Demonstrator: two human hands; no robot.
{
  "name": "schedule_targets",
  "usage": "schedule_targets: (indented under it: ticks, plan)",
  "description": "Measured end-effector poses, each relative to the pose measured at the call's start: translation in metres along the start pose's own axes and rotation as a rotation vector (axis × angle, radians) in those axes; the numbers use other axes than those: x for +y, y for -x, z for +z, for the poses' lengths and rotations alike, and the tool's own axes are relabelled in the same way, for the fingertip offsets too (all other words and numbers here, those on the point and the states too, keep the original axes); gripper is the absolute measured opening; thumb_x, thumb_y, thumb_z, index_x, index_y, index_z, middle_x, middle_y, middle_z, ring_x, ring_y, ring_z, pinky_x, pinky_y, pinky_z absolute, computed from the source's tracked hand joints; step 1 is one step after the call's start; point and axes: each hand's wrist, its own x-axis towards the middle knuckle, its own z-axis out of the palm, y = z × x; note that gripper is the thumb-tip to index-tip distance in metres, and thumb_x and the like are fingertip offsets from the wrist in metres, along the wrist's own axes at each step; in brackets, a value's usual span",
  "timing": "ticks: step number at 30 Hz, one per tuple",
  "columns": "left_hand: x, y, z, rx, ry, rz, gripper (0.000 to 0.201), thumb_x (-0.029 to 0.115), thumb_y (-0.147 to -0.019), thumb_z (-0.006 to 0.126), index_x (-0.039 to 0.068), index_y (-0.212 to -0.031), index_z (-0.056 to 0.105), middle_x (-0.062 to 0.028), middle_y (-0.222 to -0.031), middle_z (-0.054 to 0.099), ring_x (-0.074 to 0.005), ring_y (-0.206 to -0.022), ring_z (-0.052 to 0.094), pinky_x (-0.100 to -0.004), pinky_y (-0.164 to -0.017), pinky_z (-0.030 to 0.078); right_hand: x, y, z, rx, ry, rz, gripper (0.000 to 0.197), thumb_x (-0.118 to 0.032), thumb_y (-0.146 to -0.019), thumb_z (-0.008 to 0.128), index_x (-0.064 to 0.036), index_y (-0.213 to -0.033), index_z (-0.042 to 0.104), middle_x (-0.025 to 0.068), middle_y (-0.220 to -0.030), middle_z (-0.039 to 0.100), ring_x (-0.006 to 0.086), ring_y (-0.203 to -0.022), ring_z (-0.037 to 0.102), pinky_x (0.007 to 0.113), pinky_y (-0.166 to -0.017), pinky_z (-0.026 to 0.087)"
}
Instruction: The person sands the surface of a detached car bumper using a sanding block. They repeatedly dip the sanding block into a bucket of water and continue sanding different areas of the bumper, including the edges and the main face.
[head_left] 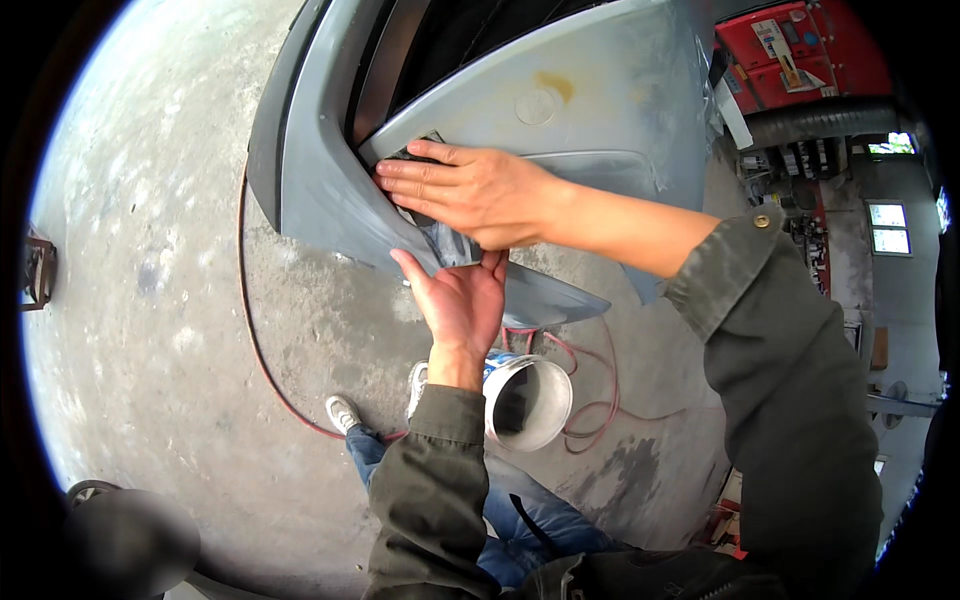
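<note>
A grey primed car bumper [600,110] reaches in from the top of the view, its surface matte with a yellowish spot. My right hand [470,193] lies on it with fingers stretched out, pressing down a dark sheet that looks like sandpaper [428,140]; most of the sheet is hidden under the palm. Just below, my left hand [466,300] is turned palm up at the bumper's lower part, thumb apart. Some of its fingers are partly hidden near the right wrist, and I see nothing held in it.
Beneath the bumper stands a white bucket [553,405] with something dark inside. A red hose [252,340] curves over the stained concrete floor [160,250] near my feet. At the upper right is a red cabinet [800,50], with cluttered shelves [805,170] beside it.
</note>
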Motion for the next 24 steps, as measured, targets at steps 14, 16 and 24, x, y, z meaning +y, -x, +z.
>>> schedule_targets:
  ticks: [14,16,24]
  plan:
    - [0.006,-0.003,-0.007,-0.035,-0.174,-0.027,0.106,0.083,-0.091,0.038,-0.007,-0.145,0.043,-0.0154,-0.146,0.051,-0.0286,-0.134,0.046,-0.0403,-0.117,0.029,-0.009,0.024,0.010,0.079,0.071,0.064,0.060,-0.021,-0.086,0.050,-0.0009,-0.142,0.056,0.0060,-0.159,0.044,0.0163,-0.152,0.030,0.038,-0.128,0.019]
    - [0.025,-0.007,-0.022,-0.221,-0.113,-0.092,0.108,0.082,-0.091,0.039,-0.011,-0.146,0.039,-0.0180,-0.148,0.048,-0.0305,-0.136,0.045,-0.0400,-0.118,0.030,-0.004,0.039,0.006,0.083,0.053,0.106,0.060,-0.021,-0.088,0.049,-0.0030,-0.145,0.053,0.0052,-0.160,0.042,0.0156,-0.152,0.030,0.038,-0.128,0.018]
    - [0.006,-0.007,-0.008,-0.005,-0.350,0.005,0.110,0.079,-0.093,0.041,-0.015,-0.149,0.028,-0.0251,-0.151,0.041,-0.0350,-0.142,0.040,-0.0434,-0.122,0.028,-0.015,0.149,-0.019,0.032,0.115,0.578,0.057,-0.014,-0.093,0.044,-0.0023,-0.149,0.048,0.0114,-0.163,0.035,0.0230,-0.155,0.025,0.045,-0.126,0.016]
